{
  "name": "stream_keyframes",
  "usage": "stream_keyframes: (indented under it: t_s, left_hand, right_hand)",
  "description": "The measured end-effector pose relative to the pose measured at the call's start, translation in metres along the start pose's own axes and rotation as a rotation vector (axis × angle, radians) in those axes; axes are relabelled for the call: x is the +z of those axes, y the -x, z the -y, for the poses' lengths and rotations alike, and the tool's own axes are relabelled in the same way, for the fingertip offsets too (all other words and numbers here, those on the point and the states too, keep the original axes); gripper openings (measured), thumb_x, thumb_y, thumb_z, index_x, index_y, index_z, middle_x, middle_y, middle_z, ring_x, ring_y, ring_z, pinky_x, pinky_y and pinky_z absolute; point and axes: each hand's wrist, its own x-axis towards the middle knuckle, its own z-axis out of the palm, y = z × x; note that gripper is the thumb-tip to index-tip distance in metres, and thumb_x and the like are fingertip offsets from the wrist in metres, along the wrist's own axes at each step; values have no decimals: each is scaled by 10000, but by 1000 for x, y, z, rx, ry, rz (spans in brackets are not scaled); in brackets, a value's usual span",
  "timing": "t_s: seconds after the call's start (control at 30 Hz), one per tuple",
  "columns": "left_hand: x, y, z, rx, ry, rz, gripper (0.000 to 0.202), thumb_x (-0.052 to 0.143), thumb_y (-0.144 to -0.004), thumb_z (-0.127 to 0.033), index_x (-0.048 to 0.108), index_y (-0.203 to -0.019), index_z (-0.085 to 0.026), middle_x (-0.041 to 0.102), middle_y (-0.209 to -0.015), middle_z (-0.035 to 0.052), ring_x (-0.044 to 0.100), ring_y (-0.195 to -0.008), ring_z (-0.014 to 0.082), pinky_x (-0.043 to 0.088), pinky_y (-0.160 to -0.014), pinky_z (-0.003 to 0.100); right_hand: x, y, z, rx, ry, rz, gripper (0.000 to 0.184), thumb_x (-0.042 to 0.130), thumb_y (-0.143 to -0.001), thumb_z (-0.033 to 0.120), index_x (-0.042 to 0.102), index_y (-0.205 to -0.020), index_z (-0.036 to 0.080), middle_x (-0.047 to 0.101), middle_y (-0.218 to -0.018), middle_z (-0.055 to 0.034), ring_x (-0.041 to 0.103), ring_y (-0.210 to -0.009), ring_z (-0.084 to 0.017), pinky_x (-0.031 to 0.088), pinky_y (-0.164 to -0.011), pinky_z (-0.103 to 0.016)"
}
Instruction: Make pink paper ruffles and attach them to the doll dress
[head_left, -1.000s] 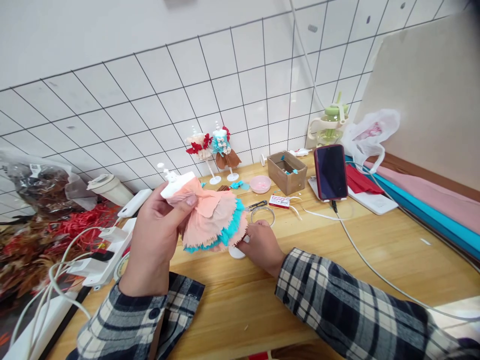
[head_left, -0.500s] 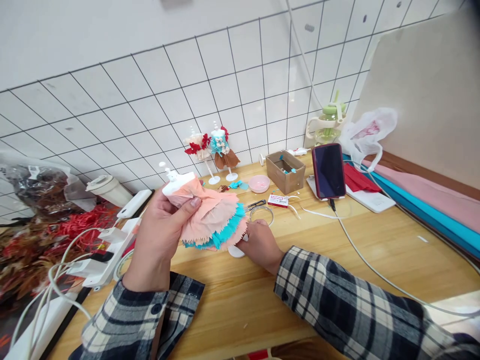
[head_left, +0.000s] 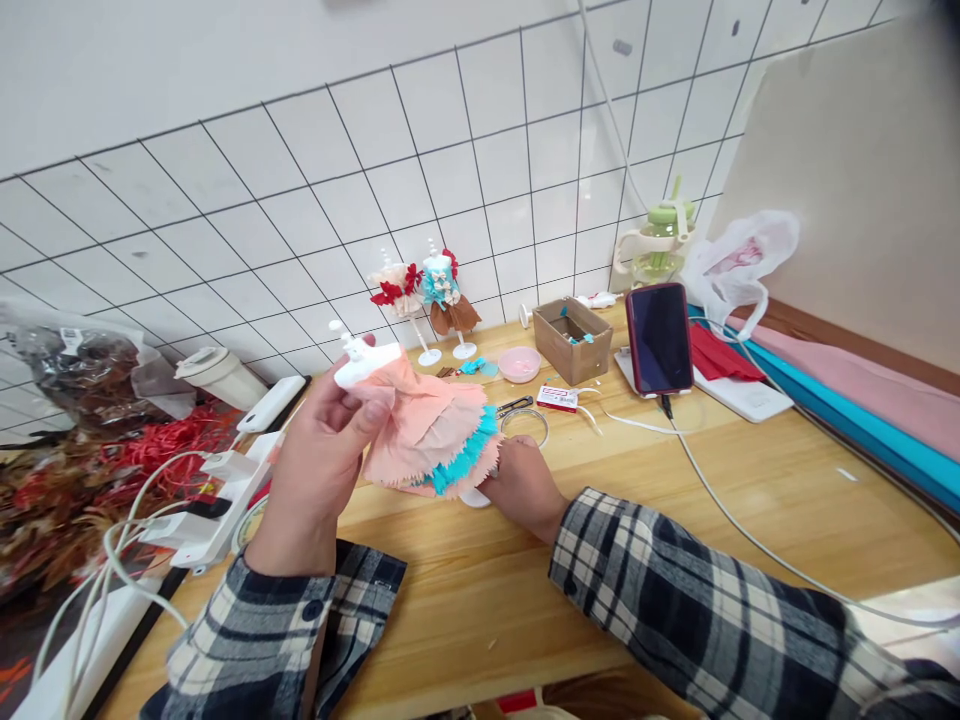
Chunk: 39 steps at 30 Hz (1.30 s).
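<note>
A miniature mannequin (head_left: pixel 360 366) in a crepe paper dress (head_left: pixel 431 425) is held tilted above the table, its white neck toward the upper left. The ruffled skirt is peach with a turquoise layer, its edges jagged. My left hand (head_left: pixel 319 460) grips the torso, thumb pressed on the bodice and fingers behind it. Closed at the lower end is my right hand (head_left: pixel 523 490), round the mannequin's stand under the skirt hem; its fingertips are partly hidden. The white round base (head_left: pixel 474 497) peeks out beside that hand.
Two dressed mannequins (head_left: pixel 450 300) stand by the tiled wall. Near them are a pink bowl (head_left: pixel 519 366), a cardboard box (head_left: pixel 574 340), a small craft knife (head_left: pixel 515 405) and a bangle-like ring (head_left: pixel 525 427). A propped phone (head_left: pixel 660 340) trails a cable; a power strip (head_left: pixel 217 510) lies left.
The mannequin has turned slightly in my hands and shifted a little right, its torso tipping lower. Both hands keep their hold. The camera view has moved slightly.
</note>
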Motion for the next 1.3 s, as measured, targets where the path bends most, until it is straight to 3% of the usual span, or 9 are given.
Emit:
stream_keyframes:
  t_s: [0.1, 0.27, 0.4, 0.57, 0.8, 0.9, 1.03, 1.2, 1.3]
  left_hand:
    - [-1, -1, 2, -56, 34, 80, 397, 802, -689, -367, 672, -1038, -230, 684, -953, 33, 642, -805, 158, 523, -634, 217]
    - [-3, -2, 2, -131, -3, 30, 297, 845, -629, -270, 695, -881, -222, 638, -683, -22, 628, -656, 138, 530, -582, 218]
    - [-2, -1, -1, -86, -11, 33, 371, 821, -664, -365, 692, -987, -234, 706, -918, 38, 667, -879, 210, 562, -701, 275]
    - [-1, 4, 4, -38, -26, 27, 583, 800, -682, -423, 624, -1210, -248, 630, -1259, 93, 538, -1225, 281, 512, -928, 348]
    - [-7, 10, 28, -37, -133, -66, 428, 836, -644, -306, 700, -1039, -214, 705, -1053, 52, 623, -1026, 226, 523, -834, 316]
    - [-3, 14, 23, 44, -207, -90, 397, 795, -700, -304, 691, -1078, -239, 685, -1138, 45, 593, -1117, 242, 496, -921, 352]
    - [5, 24, 9, 245, -483, -197, 343, 758, -745, -293, 698, -1083, -300, 674, -1178, 2, 558, -1192, 254, 382, -1078, 422]
    - [7, 36, 5, 517, -734, -332, 301, 733, -763, -268, 696, -1057, -321, 685, -1074, -19, 550, -1180, 308, 344, -1046, 517]
    - [6, 35, 9, 604, -799, -345, 300, 724, -773, -260, 702, -1068, -304, 691, -1051, 15, 586, -1104, 287, 389, -1003, 471]
  right_hand:
    - [1, 0, -1, 5, -37, -31, 118, 628, -830, 236, 704, -917, 261, 735, -953, 1, 638, -910, -186, 329, -810, -299]
    - [2, 0, -2, 2, -19, -15, 115, 621, -820, 210, 712, -879, 247, 740, -910, -6, 640, -883, -197, 332, -782, -306]
    - [2, 0, -1, 14, -18, -45, 120, 624, -837, 257, 716, -914, 249, 736, -938, -14, 639, -889, -197, 347, -789, -303]
    - [1, -2, -1, 48, -29, -51, 157, 627, -840, 271, 719, -963, 241, 736, -981, -36, 639, -926, -210, 386, -812, -296]
    - [6, -3, -7, 44, 20, 2, 134, 636, -814, 230, 735, -904, 216, 744, -932, -58, 648, -929, -220, 411, -824, -292]
    - [5, -3, -6, 38, 18, -4, 142, 630, -819, 237, 732, -917, 222, 744, -935, -51, 646, -927, -217, 407, -822, -293]
    - [4, -2, -3, 11, 6, -22, 137, 619, -837, 261, 726, -920, 244, 744, -943, -32, 644, -921, -212, 387, -824, -302]
    - [4, -1, -3, -40, 34, -37, 129, 592, -864, 267, 713, -908, 261, 738, -966, -8, 641, -910, -204, 349, -824, -319]
    - [4, 0, -4, -68, 76, -49, 127, 580, -863, 227, 696, -907, 252, 730, -946, -7, 633, -898, -190, 333, -843, -322]
